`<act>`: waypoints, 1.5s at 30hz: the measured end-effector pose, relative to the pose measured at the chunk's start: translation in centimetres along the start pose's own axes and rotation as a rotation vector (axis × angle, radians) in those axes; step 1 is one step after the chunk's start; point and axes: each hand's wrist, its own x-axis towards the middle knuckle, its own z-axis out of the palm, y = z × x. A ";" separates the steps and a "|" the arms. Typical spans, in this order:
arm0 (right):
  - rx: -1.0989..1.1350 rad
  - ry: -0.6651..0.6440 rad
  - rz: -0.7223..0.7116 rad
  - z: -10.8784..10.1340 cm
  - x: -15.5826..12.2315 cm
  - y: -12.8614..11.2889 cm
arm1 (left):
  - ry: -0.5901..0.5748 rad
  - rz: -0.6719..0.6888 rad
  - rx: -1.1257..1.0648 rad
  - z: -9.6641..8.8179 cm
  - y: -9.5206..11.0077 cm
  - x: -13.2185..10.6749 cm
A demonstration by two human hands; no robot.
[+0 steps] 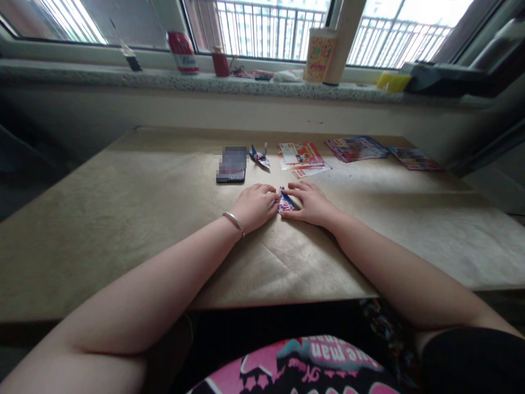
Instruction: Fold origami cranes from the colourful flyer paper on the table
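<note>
Clock is centred on the folded paper piece [286,204], 12 pointing away from the person. Piece is small, patterned blue, red and white, lying on the table [143,219] between both hands.

Left hand [256,205] at 9 o'clock: fingers bent and close together, tips at the paper's left edge. Can't tell if it pinches or just presses; underside is hidden. Silver bracelet [233,220] on that wrist.

Right hand [310,202] at 3 o'clock: thumb and index spread apart, part of the paper showing in the gap. Index tip near the paper's top, thumb by its near edge. Can't tell if it has a firm hold.

Table, around the clock: dark flat device [232,167] at 10, folded paper figure [260,157] with pointed tips at 11, just beside the device. Red and white sheets [301,154] between 12 and 1, overlapping. Colourful sheets [356,149] between 1 and 2, one more printed stack [415,158] past 2.

Windowsill [151,81]: red can [183,53] and red bottle [220,63] around 11, patterned cup [318,54] just past 12.
</note>
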 end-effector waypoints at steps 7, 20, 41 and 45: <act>-0.048 -0.068 0.024 0.2 0.1 0.1 | -0.004 0.025 -0.037 0.3 -0.2 0.0; 0.101 0.021 -0.068 -0.1 0.0 0.8 | -0.091 -0.095 -0.037 0.7 -1.0 0.1; -0.037 0.061 -0.189 -1.8 -0.8 -0.3 | 0.089 0.170 -0.012 -0.4 -1.1 -0.1; -0.029 0.073 -0.151 -1.7 -0.7 -0.3 | 0.088 0.128 0.023 -0.4 -1.2 0.2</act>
